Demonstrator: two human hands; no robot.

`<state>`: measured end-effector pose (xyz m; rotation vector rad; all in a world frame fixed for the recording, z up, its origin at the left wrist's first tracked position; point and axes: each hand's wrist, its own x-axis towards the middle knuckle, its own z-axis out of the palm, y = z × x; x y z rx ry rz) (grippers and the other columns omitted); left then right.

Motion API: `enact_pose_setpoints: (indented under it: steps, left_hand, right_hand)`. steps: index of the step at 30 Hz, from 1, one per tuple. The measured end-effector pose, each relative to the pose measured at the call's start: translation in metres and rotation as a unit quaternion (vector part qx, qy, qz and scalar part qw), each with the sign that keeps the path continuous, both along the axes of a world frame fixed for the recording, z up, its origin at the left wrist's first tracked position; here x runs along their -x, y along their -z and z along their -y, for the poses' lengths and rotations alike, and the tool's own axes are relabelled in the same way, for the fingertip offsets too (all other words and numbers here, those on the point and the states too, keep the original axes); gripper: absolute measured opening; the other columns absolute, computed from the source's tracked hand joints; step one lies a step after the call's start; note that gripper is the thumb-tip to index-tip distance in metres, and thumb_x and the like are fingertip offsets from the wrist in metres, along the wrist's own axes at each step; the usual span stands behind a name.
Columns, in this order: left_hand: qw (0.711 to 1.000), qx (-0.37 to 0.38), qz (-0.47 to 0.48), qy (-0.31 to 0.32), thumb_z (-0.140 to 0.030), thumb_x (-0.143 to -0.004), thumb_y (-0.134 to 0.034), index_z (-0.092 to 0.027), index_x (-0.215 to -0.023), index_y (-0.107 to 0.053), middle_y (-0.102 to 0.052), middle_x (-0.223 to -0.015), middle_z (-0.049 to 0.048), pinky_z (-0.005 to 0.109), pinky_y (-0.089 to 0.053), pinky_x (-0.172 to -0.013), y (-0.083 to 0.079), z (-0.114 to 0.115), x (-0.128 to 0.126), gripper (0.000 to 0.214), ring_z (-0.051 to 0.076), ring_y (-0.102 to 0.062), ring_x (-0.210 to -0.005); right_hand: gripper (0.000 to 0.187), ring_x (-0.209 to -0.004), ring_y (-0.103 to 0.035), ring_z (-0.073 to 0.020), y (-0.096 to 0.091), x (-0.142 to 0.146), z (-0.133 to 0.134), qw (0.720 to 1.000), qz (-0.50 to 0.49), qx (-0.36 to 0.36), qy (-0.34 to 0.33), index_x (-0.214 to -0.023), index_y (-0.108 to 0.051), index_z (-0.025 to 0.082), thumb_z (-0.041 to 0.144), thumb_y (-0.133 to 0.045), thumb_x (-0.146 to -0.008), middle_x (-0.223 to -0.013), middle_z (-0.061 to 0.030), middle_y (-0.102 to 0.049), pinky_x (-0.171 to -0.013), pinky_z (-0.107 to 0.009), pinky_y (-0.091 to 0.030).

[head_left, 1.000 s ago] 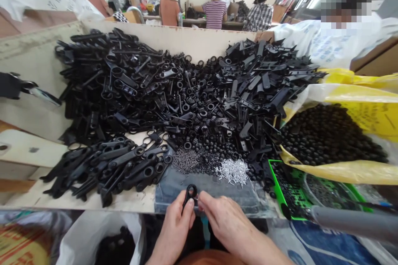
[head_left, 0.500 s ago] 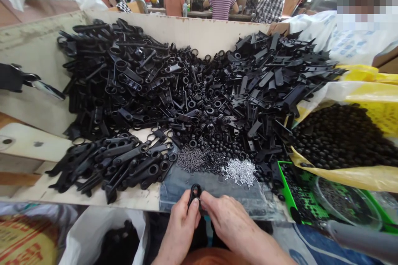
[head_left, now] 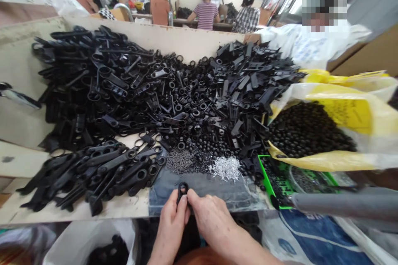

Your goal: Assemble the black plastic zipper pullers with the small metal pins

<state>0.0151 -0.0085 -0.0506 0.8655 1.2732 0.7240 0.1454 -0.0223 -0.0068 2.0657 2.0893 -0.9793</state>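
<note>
Close to the table's front edge, my left hand (head_left: 174,211) is closed around a black plastic part with a ring-shaped end (head_left: 183,187). The ring points up and away from me; the rest of the part is hidden by the fingers. My right hand (head_left: 211,215) presses thumb and fingers together against the ring's right side. Whether a small piece is pinched there is hidden. Just beyond the hands, on a dark mat (head_left: 202,190), lie silver pins (head_left: 225,167), small grey cylinders (head_left: 180,160) and small black pieces (head_left: 201,161).
A large heap of black handles (head_left: 102,74) fills the left, flat black pieces (head_left: 248,74) the right. Similar long parts (head_left: 93,169) lie front left. At right are a bag of black balls (head_left: 307,128), a green tray (head_left: 264,178) and a grey tube (head_left: 336,205). Several people sit beyond.
The camera view has swung right, so the scene sits further left. Both hands stay together on the black part, the right hand still at the ring.
</note>
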Motion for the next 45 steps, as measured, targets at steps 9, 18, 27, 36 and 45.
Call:
enact_pose_setpoints:
  steps: [9, 18, 27, 36, 45]
  left_hand:
    - [0.992, 0.071, 0.100, -0.010, -0.062, -0.070, -0.080, -0.015, -0.092, -0.067, -0.041, -0.045, -0.0115, 0.012, -0.011, -0.039, -0.023, -0.010, 0.009, 0.053, 0.000, -0.014, -0.039]
    - [0.979, 0.089, 0.170, -0.071, -0.057, -0.068, -0.081, -0.017, -0.074, -0.062, -0.038, -0.035, -0.0122, 0.012, -0.018, -0.030, -0.014, -0.028, 0.000, 0.045, 0.000, -0.020, -0.026]
    - [0.983, 0.067, 0.152, -0.081, -0.054, -0.058, -0.087, -0.016, -0.098, -0.071, -0.066, -0.057, -0.0004, 0.021, -0.037, -0.043, -0.014, -0.034, -0.018, 0.057, 0.015, -0.055, -0.048]
    - [0.971, 0.083, 0.214, -0.064, -0.040, -0.075, -0.079, -0.020, -0.116, -0.075, -0.078, -0.093, 0.0053, 0.029, -0.047, -0.073, -0.046, -0.028, -0.020, 0.045, 0.022, -0.063, -0.089]
    - [0.927, 0.135, 0.330, -0.120, -0.034, -0.073, -0.075, -0.023, -0.104, -0.081, -0.076, -0.123, 0.0053, 0.046, -0.026, -0.123, -0.053, -0.014, -0.016, 0.034, 0.032, -0.049, -0.138]
  right_hand:
    - [0.027, -0.064, -0.064, -0.0142, -0.024, -0.096, -0.032, 0.974, -0.050, -0.151, 0.163, -0.104, -0.072, 0.026, 0.045, -0.053, -0.102, -0.070, 0.0048, -0.070, -0.057, -0.020, -0.039]
    - [0.022, -0.086, -0.073, -0.0237, -0.019, -0.147, -0.072, 0.917, 0.151, -0.205, 0.306, -0.100, -0.077, 0.025, 0.029, -0.055, -0.101, -0.093, -0.0075, -0.080, -0.065, -0.027, -0.038]
    - [0.023, -0.084, -0.071, -0.0267, -0.013, -0.139, -0.085, 0.916, 0.110, -0.198, 0.332, -0.085, -0.076, 0.019, 0.027, -0.058, -0.096, -0.086, -0.0122, -0.077, -0.071, -0.031, -0.042]
    - [0.038, -0.065, -0.053, -0.0150, -0.029, -0.082, -0.028, 0.927, -0.298, -0.103, 0.202, -0.077, -0.060, 0.020, 0.051, -0.051, -0.097, -0.070, 0.0017, -0.059, -0.061, -0.023, -0.041]
    - [0.053, -0.069, -0.042, -0.0153, -0.007, -0.021, -0.002, 0.829, -0.515, -0.009, 0.219, -0.067, -0.052, 0.020, 0.068, -0.062, -0.088, -0.069, 0.0027, -0.046, -0.065, -0.027, -0.036]
